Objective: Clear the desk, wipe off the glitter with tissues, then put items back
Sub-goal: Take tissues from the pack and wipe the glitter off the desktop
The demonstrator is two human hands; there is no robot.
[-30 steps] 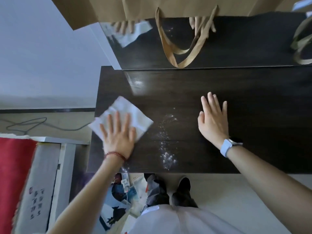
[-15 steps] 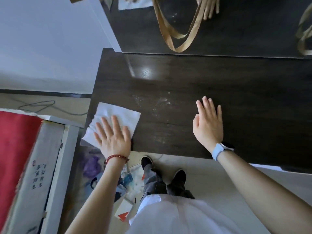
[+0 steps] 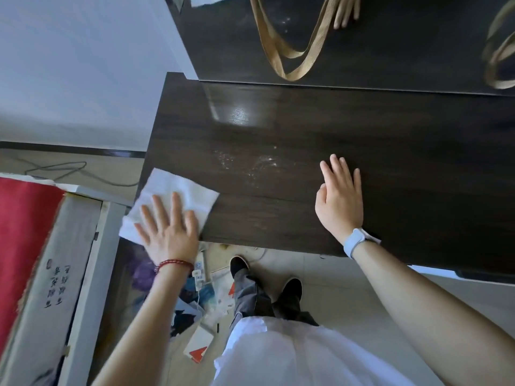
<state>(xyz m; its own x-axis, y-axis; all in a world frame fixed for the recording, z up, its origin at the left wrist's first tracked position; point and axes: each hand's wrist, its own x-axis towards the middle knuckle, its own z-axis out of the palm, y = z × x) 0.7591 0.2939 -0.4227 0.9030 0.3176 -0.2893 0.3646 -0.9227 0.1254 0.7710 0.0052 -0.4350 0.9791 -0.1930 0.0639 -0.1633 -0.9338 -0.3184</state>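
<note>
Your left hand presses flat, fingers straight, on the tissue at the desk's near-left corner; your right hand rests flat, holding nothing. Tissue looks thin, limp, tearable: keep your palm spread. Glitter remains mid-desk.

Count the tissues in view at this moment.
1. A white tissue lies at the desk's near left corner, overhanging the edge, under the flat left hand. The white patch in the glossy back panel looks like its reflection.
</note>
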